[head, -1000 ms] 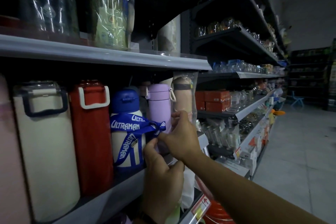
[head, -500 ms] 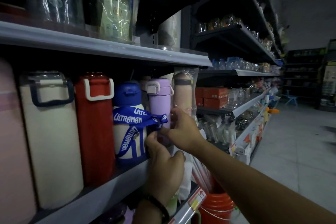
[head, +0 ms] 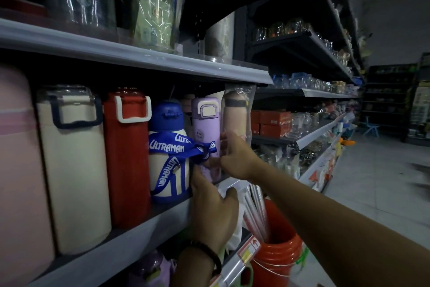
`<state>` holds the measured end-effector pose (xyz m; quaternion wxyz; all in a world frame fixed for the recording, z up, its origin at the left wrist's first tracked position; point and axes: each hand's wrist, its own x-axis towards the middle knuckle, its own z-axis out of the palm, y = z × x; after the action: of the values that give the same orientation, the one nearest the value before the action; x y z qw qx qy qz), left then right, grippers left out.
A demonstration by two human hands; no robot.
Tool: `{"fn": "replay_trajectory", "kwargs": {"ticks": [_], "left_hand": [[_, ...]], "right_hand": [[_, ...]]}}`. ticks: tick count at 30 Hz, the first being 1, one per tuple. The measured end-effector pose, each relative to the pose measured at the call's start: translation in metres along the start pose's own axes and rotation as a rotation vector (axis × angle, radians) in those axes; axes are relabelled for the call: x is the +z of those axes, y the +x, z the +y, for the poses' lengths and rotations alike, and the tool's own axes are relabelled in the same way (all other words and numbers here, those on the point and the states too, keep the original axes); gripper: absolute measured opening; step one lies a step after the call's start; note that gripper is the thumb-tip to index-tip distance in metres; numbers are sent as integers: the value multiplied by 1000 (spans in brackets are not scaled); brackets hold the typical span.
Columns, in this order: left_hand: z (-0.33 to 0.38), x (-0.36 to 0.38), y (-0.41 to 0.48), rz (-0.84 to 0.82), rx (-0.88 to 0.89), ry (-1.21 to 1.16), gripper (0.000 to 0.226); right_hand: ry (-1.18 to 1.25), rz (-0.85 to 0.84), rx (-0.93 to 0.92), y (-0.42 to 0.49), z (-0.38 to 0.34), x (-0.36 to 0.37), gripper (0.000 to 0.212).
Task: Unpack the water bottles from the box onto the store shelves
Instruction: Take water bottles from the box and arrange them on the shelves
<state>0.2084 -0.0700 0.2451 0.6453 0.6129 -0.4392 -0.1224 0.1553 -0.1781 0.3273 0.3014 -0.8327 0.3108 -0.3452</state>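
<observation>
Hands gripping upright lilac bottle

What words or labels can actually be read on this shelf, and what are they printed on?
"ULTRAMAN": white letters on the blue fabric strap wrapped around the cream bottle with the blue lid; it repeats down the strap's hanging length, and a cut-off "ULTR" shows above.
Small emblem on the lilac bottle: too small to read.
Red and yellow price tags on the lower shelf edge: blurred, unreadable.
Orange boxes further along: print too small.
</observation>
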Motion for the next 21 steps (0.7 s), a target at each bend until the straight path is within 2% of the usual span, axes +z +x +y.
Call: {"fn": "replay_trajectory", "kwargs": {"ticks": [6,12,18,21], "left_hand": [[-8,1,4,-20,55,33,89],[-10,5,0,-12,39,117,97],[-11,7,-1,-16,70,138,96],[-13,6,0,-48,70,153,94]], "right_hand": [[-79,25,-34,4,9,2,46],[-56,175,-49,-4,8,8,63],[-94,216,-22,0,8,11,41],[-117,226,-14,0,8,12,44]]}}
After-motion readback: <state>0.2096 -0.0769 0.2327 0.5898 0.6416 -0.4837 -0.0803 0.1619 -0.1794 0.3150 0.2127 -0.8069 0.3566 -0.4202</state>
